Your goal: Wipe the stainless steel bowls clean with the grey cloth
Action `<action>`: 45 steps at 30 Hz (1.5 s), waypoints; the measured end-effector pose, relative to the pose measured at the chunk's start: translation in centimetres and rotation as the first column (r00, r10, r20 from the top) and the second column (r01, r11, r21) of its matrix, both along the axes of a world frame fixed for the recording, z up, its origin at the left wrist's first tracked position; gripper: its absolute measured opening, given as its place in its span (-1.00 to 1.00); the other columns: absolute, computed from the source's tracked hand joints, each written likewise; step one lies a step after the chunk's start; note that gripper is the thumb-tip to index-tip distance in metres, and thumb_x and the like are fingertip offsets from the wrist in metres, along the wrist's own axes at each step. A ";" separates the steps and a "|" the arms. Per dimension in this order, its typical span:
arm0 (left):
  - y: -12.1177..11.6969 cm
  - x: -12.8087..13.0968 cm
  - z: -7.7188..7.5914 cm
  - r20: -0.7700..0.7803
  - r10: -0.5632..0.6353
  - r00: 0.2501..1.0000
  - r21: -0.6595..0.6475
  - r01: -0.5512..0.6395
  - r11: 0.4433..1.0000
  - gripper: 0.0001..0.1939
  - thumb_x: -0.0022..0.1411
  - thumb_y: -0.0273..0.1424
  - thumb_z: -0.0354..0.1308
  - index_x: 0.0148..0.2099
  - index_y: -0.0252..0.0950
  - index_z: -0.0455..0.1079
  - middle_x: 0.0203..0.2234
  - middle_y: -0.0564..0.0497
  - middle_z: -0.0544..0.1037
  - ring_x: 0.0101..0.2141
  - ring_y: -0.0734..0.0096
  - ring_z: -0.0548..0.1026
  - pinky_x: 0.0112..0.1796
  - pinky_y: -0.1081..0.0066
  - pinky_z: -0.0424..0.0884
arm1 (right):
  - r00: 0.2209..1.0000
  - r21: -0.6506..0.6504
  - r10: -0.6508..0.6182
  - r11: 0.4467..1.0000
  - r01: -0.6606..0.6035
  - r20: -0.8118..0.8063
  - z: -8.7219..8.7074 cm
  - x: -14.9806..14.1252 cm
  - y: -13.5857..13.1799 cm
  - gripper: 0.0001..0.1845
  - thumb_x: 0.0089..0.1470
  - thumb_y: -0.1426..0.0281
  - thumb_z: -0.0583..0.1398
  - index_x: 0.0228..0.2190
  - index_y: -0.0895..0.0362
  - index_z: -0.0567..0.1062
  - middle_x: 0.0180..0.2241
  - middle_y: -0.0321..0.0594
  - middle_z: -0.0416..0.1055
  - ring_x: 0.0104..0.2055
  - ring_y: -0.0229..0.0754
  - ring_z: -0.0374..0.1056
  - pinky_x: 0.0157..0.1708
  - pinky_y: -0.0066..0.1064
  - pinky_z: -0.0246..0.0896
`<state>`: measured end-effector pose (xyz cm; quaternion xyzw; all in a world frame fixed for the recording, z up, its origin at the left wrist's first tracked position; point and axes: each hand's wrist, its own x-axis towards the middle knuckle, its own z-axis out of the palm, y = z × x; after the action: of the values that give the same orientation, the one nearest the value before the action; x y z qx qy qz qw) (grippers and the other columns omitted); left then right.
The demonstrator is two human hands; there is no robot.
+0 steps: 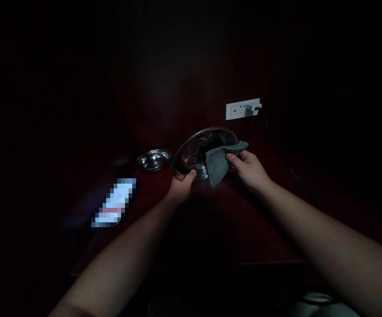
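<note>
A shiny metal bowl is held tilted above the dark reddish table, its hollow side facing me. My left hand grips its lower left rim, with the thumb over the edge and the other fingers hidden behind. In my right hand is a grey-green cloth, pinched under the thumb and folded over the bowl's right rim. The cloth covers part of the bowl's right side. Left of the bowl, a smaller metal dish sits on the table.
A lit phone-like screen, pixelated, lies at the left of the table. On the back wall, a white socket holds a plug with a dark cable running down to the right. Something pale shows below the table's front edge. Surroundings are very dark.
</note>
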<state>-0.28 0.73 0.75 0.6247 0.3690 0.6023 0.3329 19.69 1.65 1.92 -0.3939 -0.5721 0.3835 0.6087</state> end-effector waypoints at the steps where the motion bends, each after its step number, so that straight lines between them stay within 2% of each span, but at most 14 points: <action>1: 0.0 0.0 0.0 0.001 0.008 1.000 0.012 -0.008 1.000 -0.72 0.10 -0.42 0.15 -0.10 -0.30 0.44 -0.08 -0.08 0.53 0.04 0.24 0.40 0.17 0.15 0.13 | 0.993 0.024 -0.052 0.998 0.049 0.105 -0.1 0.1 0.0 -0.71 -0.02 0.15 0.19 -0.40 0.13 0.41 -0.43 -0.25 0.41 -0.38 -0.17 0.35 -0.32 -0.28 0.30; 3: 0.0 0.0 0.0 0.007 0.035 0.999 0.020 -0.035 0.999 -0.71 0.08 -0.42 0.17 -0.09 -0.28 0.43 -0.06 -0.05 0.52 0.08 0.24 0.36 0.18 0.17 0.12 | 0.953 0.069 -0.132 0.991 0.117 0.274 -0.4 0.2 0.0 -0.70 0.03 0.12 0.14 -0.45 0.11 0.39 -0.48 -0.26 0.38 -0.40 -0.16 0.31 -0.35 -0.29 0.27; 6: 0.0 0.1 0.0 0.002 0.060 0.998 0.011 -0.060 0.998 -0.71 0.07 -0.43 0.18 -0.10 -0.27 0.43 -0.04 -0.04 0.50 0.11 0.25 0.33 0.20 0.16 0.09 | 0.928 0.086 -0.129 0.991 0.105 0.349 -0.7 0.2 0.0 -0.70 0.06 0.11 0.09 -0.45 0.09 0.37 -0.46 -0.26 0.36 -0.38 -0.14 0.30 -0.34 -0.28 0.26; 16: -0.5 0.4 0.3 0.006 0.037 0.999 -0.023 -0.037 0.999 -0.67 0.08 -0.48 0.17 -0.05 -0.29 0.41 0.00 -0.08 0.48 0.07 0.25 0.38 0.18 0.15 0.12 | 0.938 0.141 -0.103 0.988 0.059 0.331 -1.2 0.5 0.4 -0.71 0.06 0.12 0.12 -0.39 0.09 0.41 -0.42 -0.25 0.41 -0.32 -0.12 0.33 -0.28 -0.27 0.29; 27: -0.6 0.5 0.5 -0.007 0.035 0.999 0.002 -0.035 0.999 -0.64 0.04 -0.50 0.20 -0.06 -0.28 0.41 0.00 -0.06 0.47 0.10 0.27 0.33 0.21 0.18 0.05 | 0.942 0.080 0.025 0.995 -0.055 0.335 -0.9 0.2 0.2 -0.73 0.07 0.18 0.14 -0.31 0.11 0.42 -0.33 -0.21 0.46 -0.26 -0.09 0.38 -0.20 -0.19 0.31; 45: -0.7 0.6 0.4 -0.039 0.030 0.999 0.009 -0.030 1.000 -0.69 0.04 -0.47 0.19 -0.10 -0.25 0.42 -0.03 -0.06 0.48 0.11 0.22 0.33 0.22 0.10 0.02 | 0.939 0.084 0.027 0.995 -0.060 0.343 -0.8 0.2 0.1 -0.75 0.07 0.20 0.14 -0.31 0.12 0.41 -0.32 -0.19 0.46 -0.25 -0.07 0.38 -0.18 -0.17 0.30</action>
<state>0.32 0.07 1.19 0.6324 0.3822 0.5963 0.3138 19.87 1.73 1.16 -0.4129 -0.6948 0.2957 0.5093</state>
